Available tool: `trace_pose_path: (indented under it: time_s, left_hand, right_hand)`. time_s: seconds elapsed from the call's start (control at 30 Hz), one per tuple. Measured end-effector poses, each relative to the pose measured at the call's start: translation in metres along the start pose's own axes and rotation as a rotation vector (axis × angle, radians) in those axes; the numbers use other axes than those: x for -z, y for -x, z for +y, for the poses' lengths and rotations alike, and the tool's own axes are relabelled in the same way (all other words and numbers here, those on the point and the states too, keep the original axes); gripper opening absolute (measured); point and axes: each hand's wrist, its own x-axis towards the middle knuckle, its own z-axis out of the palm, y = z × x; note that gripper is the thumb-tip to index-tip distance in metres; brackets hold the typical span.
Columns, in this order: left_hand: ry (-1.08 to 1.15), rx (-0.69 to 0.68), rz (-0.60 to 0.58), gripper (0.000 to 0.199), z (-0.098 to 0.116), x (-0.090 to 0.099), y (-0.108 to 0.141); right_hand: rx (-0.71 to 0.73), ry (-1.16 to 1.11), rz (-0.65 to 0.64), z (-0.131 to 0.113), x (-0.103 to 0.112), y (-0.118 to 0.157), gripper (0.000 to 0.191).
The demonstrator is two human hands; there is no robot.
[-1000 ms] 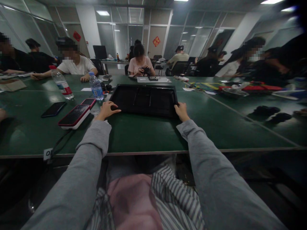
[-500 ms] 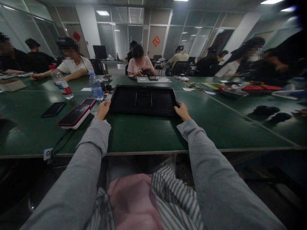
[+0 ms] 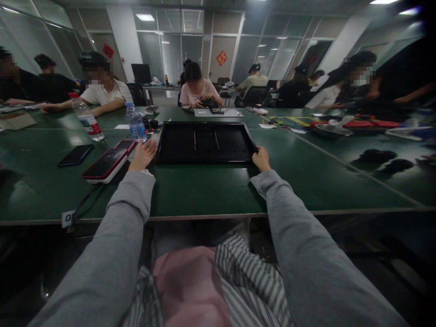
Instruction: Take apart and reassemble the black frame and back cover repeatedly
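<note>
A shallow black rectangular tray (image 3: 206, 152) with a raised rim sits on the green table in front of me. Inside it are two thin pale lines, possibly thin rods or reflections; I cannot tell which. My right hand (image 3: 261, 159) is closed around the tray's right edge near the front corner. Off the left edge, my left hand (image 3: 144, 154) is open with its palm showing and fingers spread, holding nothing. Just left of that hand lie a red-edged phone (image 3: 126, 145) and a larger red-and-white device (image 3: 107, 164) with a dark screen.
Two water bottles, one red-capped (image 3: 87, 119) and one blue-capped (image 3: 136, 125), stand behind the devices. A dark phone (image 3: 75, 155) lies at the left. Black objects (image 3: 378, 156) and a red bag (image 3: 371, 124) are on the right. Several people sit around the table (image 3: 207, 195).
My left hand has let go of the tray's left edge and opened, moving slightly left. The tray now lies flatter, its right side shifted slightly right with my right hand still on it.
</note>
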Motion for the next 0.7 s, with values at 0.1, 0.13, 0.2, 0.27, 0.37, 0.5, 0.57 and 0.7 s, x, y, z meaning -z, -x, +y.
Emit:
trace_pose_path:
  time_s: [0.1, 0.13, 0.2, 0.27, 0.37, 0.5, 0.57, 0.7]
  left_hand:
    - [-0.002, -0.008, -0.023, 0.045, 0.0, -0.001, 0.002]
    - [-0.002, -0.005, -0.028, 0.045, 0.0, -0.001, 0.001]
    - [-0.005, 0.003, -0.034, 0.045, 0.0, 0.0, 0.0]
    - [-0.016, 0.01, -0.04, 0.044, -0.001, 0.003, -0.003]
    - [-0.03, 0.0, -0.056, 0.044, -0.001, 0.006, -0.005]
    - [0.006, -0.011, -0.103, 0.046, 0.0, 0.004, -0.001]
    - [0.038, -0.022, -0.134, 0.046, 0.002, 0.001, 0.003]
    - [0.087, -0.074, -0.212, 0.044, 0.005, -0.003, 0.008]
  right_hand:
    - [0.005, -0.033, 0.018, 0.003, -0.001, -0.002, 0.054]
    - [0.002, -0.038, 0.023, 0.004, -0.002, -0.002, 0.054]
    - [-0.001, -0.047, 0.031, 0.006, -0.002, -0.004, 0.054]
    - [-0.001, -0.055, 0.037, 0.008, -0.003, -0.005, 0.054]
    - [0.002, -0.056, 0.043, 0.009, -0.004, -0.005, 0.055]
    - [0.001, -0.058, 0.056, 0.01, -0.005, -0.005, 0.056]
    - [0.007, -0.061, 0.06, 0.011, -0.005, -0.005, 0.057]
    - [0.014, -0.064, 0.055, 0.012, -0.005, -0.006, 0.058]
